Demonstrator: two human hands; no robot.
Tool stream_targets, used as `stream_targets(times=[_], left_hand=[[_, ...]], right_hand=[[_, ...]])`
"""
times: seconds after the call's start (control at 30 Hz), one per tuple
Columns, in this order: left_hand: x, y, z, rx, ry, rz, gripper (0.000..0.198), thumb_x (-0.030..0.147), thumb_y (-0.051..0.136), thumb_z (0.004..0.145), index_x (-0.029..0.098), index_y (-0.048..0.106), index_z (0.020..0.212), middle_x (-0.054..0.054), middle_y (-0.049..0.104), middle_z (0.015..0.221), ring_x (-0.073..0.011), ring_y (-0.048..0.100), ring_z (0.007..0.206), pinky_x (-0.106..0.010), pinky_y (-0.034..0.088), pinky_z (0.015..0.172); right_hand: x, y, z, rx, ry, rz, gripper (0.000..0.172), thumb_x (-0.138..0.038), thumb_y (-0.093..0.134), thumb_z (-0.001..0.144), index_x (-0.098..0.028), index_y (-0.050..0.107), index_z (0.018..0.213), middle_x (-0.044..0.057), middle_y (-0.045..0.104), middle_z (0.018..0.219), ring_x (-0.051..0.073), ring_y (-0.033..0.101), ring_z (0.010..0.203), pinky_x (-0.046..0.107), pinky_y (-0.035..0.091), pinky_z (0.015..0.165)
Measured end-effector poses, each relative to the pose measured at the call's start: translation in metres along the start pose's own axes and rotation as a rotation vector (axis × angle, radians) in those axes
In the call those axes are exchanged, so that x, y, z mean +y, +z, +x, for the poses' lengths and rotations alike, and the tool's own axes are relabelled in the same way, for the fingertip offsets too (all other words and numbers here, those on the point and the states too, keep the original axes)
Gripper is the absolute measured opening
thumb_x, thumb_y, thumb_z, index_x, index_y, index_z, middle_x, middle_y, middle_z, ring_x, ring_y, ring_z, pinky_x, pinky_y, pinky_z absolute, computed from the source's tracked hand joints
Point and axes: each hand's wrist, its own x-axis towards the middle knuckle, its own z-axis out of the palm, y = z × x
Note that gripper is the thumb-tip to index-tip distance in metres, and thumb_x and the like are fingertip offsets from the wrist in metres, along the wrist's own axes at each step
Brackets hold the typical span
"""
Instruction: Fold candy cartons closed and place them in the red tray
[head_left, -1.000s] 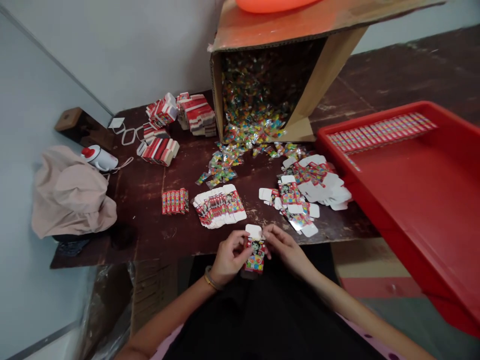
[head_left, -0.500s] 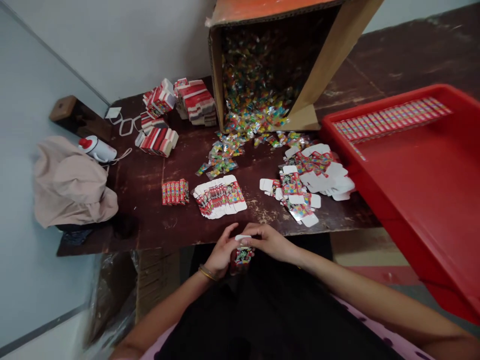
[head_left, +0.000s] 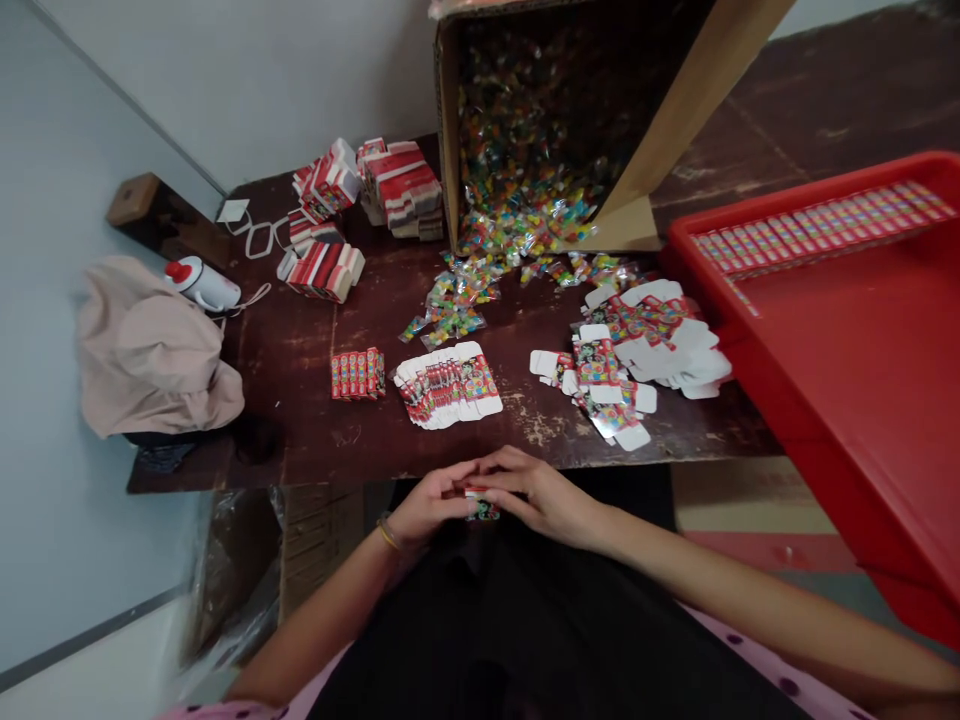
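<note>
Between my two hands is a small red printed candy box (head_left: 482, 508), held in front of my body just off the table's front edge. My left hand (head_left: 435, 503) grips its left side, and my right hand (head_left: 536, 497) has its thumb and fingers on the right and top. The fingers hide much of the box. Beyond them lies a fanned stack of flat cartons (head_left: 450, 386), with a short row of closed boxes (head_left: 358, 374) to its left. To the right, loose unfolded cartons (head_left: 600, 370) lie in a heap.
A cardboard box (head_left: 448, 130) on its side spills wrapped candy packets (head_left: 457, 300) onto the table. The red tray (head_left: 847, 400) at right holds rows of boxes. At left are carton bundles (head_left: 326, 270), a white bottle (head_left: 210, 284) and a beige cloth (head_left: 154, 350).
The box in my hands has turned and its white upper flap no longer shows. My fingers have closed in around it. The view has shifted slightly.
</note>
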Motion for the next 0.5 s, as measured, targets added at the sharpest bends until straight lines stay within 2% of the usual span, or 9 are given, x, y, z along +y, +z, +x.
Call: stream_targets(times=[0.07, 0.13, 0.17, 0.23, 0.3, 0.33, 0.4, 0.5], left_hand=[[-0.002, -0.002, 0.001, -0.007, 0.004, 0.068, 0.059, 0.025, 0.07, 0.073, 0.016, 0.053, 0.129, -0.011, 0.064, 0.117, -0.0229, 0.06, 0.104, -0.03, 0.042, 0.09], [-0.004, -0.004, 0.005, 0.022, 0.019, 0.117, 0.059, 0.027, 0.07, 0.074, 0.016, 0.053, 0.129, -0.011, 0.064, 0.117, -0.0231, 0.06, 0.102, -0.031, 0.043, 0.09], [-0.004, -0.006, 0.007, 0.071, 0.037, 0.133, 0.059, 0.027, 0.071, 0.073, 0.017, 0.053, 0.129, -0.011, 0.063, 0.118, -0.0229, 0.06, 0.102, -0.031, 0.043, 0.091], [0.0, -0.011, 0.011, 0.225, 0.108, 0.146, 0.061, 0.028, 0.071, 0.072, 0.018, 0.052, 0.129, -0.01, 0.063, 0.118, -0.0219, 0.06, 0.102, -0.032, 0.043, 0.092], [0.011, -0.017, 0.012, 0.385, 0.195, 0.191, 0.059, 0.029, 0.07, 0.073, 0.019, 0.052, 0.128, -0.009, 0.065, 0.113, -0.0205, 0.061, 0.099, -0.031, 0.045, 0.09], [0.017, -0.02, 0.011, 0.434, 0.224, 0.249, 0.057, 0.029, 0.07, 0.073, 0.018, 0.054, 0.126, -0.008, 0.066, 0.109, -0.0198, 0.061, 0.097, -0.03, 0.045, 0.088], [0.03, -0.026, 0.01, 0.406, 0.199, 0.422, 0.052, 0.029, 0.073, 0.07, 0.016, 0.06, 0.118, -0.006, 0.068, 0.102, -0.0186, 0.062, 0.09, -0.028, 0.046, 0.084], [0.04, -0.032, 0.016, 0.183, 0.055, 0.63, 0.038, 0.03, 0.075, 0.067, 0.013, 0.069, 0.1, -0.003, 0.07, 0.088, -0.0158, 0.06, 0.077, -0.025, 0.046, 0.074]], right_hand=[[0.0, 0.003, -0.002, -0.04, -0.031, -0.155, 0.031, -0.025, 0.05, 0.094, -0.025, 0.06, 0.124, 0.011, 0.058, 0.119, 0.024, 0.052, 0.106, 0.042, 0.044, 0.093], [0.003, 0.011, -0.002, -0.049, -0.029, -0.213, 0.034, -0.024, 0.051, 0.093, -0.027, 0.056, 0.127, 0.011, 0.054, 0.124, 0.027, 0.049, 0.111, 0.048, 0.04, 0.097], [0.006, 0.017, -0.002, -0.026, -0.009, -0.166, 0.038, -0.025, 0.053, 0.092, -0.028, 0.053, 0.13, 0.011, 0.051, 0.129, 0.027, 0.047, 0.116, 0.049, 0.039, 0.099], [0.012, 0.028, -0.001, 0.079, 0.059, 0.072, 0.052, -0.028, 0.057, 0.09, -0.028, 0.04, 0.139, 0.011, 0.046, 0.133, 0.025, 0.047, 0.119, 0.044, 0.041, 0.099], [0.017, 0.034, 0.002, 0.142, 0.142, 0.366, 0.061, -0.034, 0.059, 0.088, -0.025, 0.032, 0.141, 0.011, 0.052, 0.126, 0.021, 0.057, 0.106, 0.036, 0.05, 0.087], [0.019, 0.032, 0.004, 0.145, 0.177, 0.464, 0.057, -0.036, 0.059, 0.088, -0.023, 0.035, 0.139, 0.01, 0.057, 0.119, 0.019, 0.061, 0.096, 0.032, 0.053, 0.079], [0.022, 0.016, 0.012, 0.114, 0.203, 0.484, 0.039, -0.034, 0.054, 0.09, -0.02, 0.049, 0.127, 0.007, 0.064, 0.105, 0.017, 0.063, 0.083, 0.027, 0.052, 0.071], [0.029, -0.033, 0.035, 0.035, 0.134, 0.195, 0.024, -0.025, 0.048, 0.092, -0.02, 0.063, 0.111, 0.003, 0.067, 0.095, 0.015, 0.063, 0.083, 0.026, 0.05, 0.076]])
